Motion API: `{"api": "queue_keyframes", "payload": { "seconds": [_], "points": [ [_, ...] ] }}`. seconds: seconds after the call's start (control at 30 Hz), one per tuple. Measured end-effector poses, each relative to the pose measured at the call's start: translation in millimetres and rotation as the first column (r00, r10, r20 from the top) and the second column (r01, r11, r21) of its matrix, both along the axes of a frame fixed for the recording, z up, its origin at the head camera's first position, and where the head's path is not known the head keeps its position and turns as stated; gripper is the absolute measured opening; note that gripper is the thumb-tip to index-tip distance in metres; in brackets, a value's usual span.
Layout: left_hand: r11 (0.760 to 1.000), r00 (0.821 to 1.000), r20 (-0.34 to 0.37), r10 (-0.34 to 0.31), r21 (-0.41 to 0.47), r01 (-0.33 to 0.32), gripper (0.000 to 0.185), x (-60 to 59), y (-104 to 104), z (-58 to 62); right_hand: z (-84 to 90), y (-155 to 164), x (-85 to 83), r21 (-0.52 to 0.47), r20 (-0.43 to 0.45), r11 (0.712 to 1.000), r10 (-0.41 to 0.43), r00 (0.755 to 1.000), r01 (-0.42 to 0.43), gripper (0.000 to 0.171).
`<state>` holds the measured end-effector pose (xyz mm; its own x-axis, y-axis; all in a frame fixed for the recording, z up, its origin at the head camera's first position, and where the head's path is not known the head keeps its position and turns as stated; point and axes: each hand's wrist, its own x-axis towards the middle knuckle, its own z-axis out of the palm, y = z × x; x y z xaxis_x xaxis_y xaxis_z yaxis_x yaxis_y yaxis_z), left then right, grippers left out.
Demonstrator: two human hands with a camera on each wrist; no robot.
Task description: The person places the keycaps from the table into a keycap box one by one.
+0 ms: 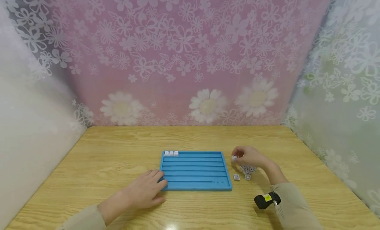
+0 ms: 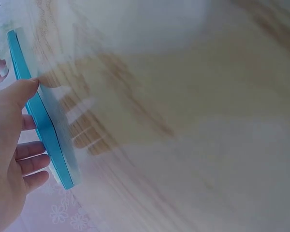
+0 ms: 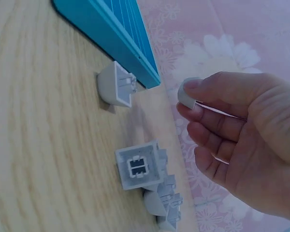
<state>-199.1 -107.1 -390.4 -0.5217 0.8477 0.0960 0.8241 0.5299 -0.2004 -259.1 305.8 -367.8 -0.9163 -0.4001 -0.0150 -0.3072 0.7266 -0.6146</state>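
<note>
A blue grooved tray (image 1: 196,172) is seen lying flat at the centre of the wooden surface (image 1: 118,147). Three white keycaps (image 1: 171,153) are set side by side in its topmost groove, at the tray's upper left corner.

The left hand (image 1: 146,189) is laid flat at the lower left of the tray, its fingers straight and touching the tray's left edge; nothing is held in its grip. In the left wrist view, the same hand (image 2: 9,145) is shown at the left of the frame with its thumb and fingers resting against the tray's rim (image 2: 43,125).

The right hand (image 1: 249,156) is raised just right of the tray's upper right corner. One small white keycap (image 3: 187,93) is pinched in its grip between thumb and forefinger, clear of the surface. Below that hand, a small heap of loose keycaps (image 1: 247,169) is found on the surface, with two more lying singly nearer the tray's lower right corner. In the right wrist view, several are seen turned underside up, one (image 3: 117,90) just beside the tray's edge.
</note>
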Motion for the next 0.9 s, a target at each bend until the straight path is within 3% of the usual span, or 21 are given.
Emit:
{"api": "queue_keyframes", "payload": {
  "seconds": [0.13,0.3,0.9],
  "points": [
    [1.000,1.000,0.007,0.002,-0.006,-0.002,0.038,-0.7,-0.2,0.2,2.2,-1.6,-1.5,-0.013,-0.012,1.000,0.001,1.000,-0.001,0.028],
    [1.000,1.000,0.019,-0.005,0.018,0.005,0.038,-0.1,-1.7,-1.1,1.2,-3.8,-5.0,-0.039,-0.021,0.999,0.010,1.000,-0.011,0.023],
    [1.000,0.999,-0.041,0.004,0.004,-0.003,0.036,-2.1,-0.3,-3.7,6.8,-21.6,-9.3,-0.218,0.010,0.976,0.011,1.000,-0.008,0.023]
  ]
}}
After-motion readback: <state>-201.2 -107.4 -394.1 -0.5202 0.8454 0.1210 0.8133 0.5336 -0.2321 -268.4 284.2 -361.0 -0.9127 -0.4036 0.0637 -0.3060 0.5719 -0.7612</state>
